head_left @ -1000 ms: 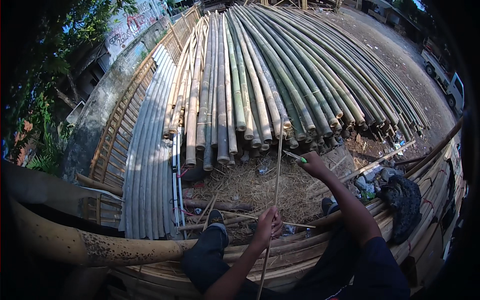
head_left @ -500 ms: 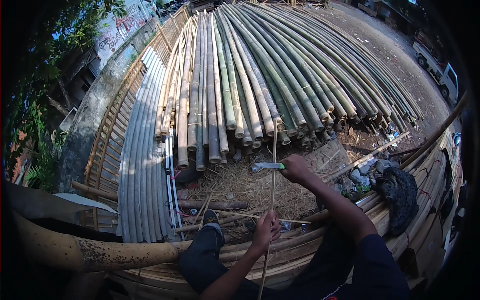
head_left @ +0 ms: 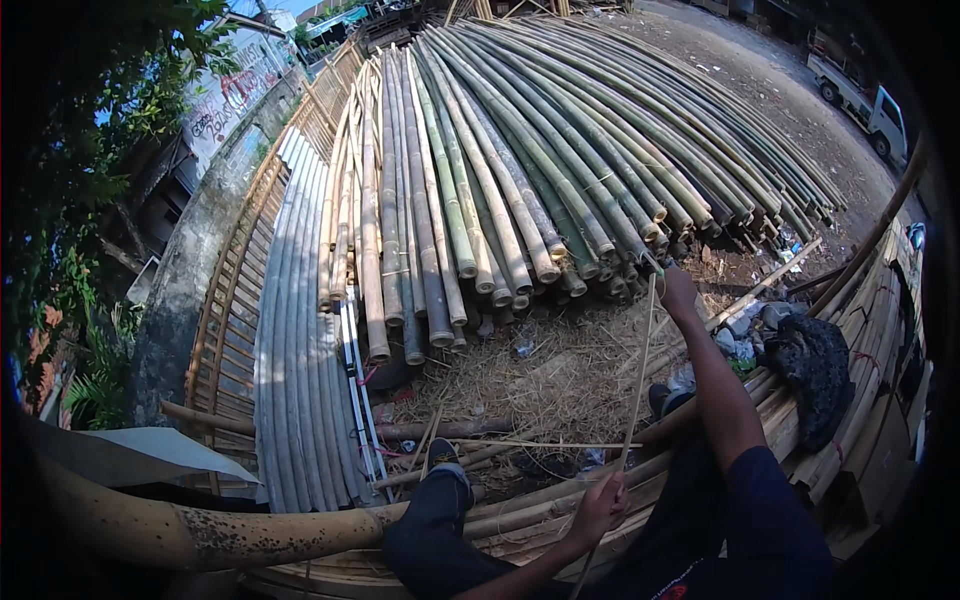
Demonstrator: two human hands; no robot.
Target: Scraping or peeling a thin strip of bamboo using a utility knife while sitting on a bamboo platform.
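My left hand (head_left: pixel 602 505) is closed around a long thin bamboo strip (head_left: pixel 640 390), low in front of my body. The strip rises at a slant, leaning to the right, and its lower end runs past my wrist. My right hand (head_left: pixel 678 290), on an outstretched arm, grips a knife (head_left: pixel 651 262) close to the strip's upper end. Only a small, foreshortened piece of blade shows, and the handle is hidden in my fingers. Whether the blade touches the strip I cannot tell.
Ahead lies a large stack of bamboo poles (head_left: pixel 480 220). Grey corrugated sheets (head_left: pixel 300 370) and a bamboo lattice (head_left: pixel 215 370) stand left. Split bamboo (head_left: pixel 560 495) lies beneath me, a thick pole (head_left: pixel 270 535) crosses lower left, and a dark rough lump (head_left: pixel 810 375) sits right.
My right hand with the knife has moved right and farther away, up to the strip's top. My left hand has shifted right and nearer, and the strip has tilted from near upright to the right.
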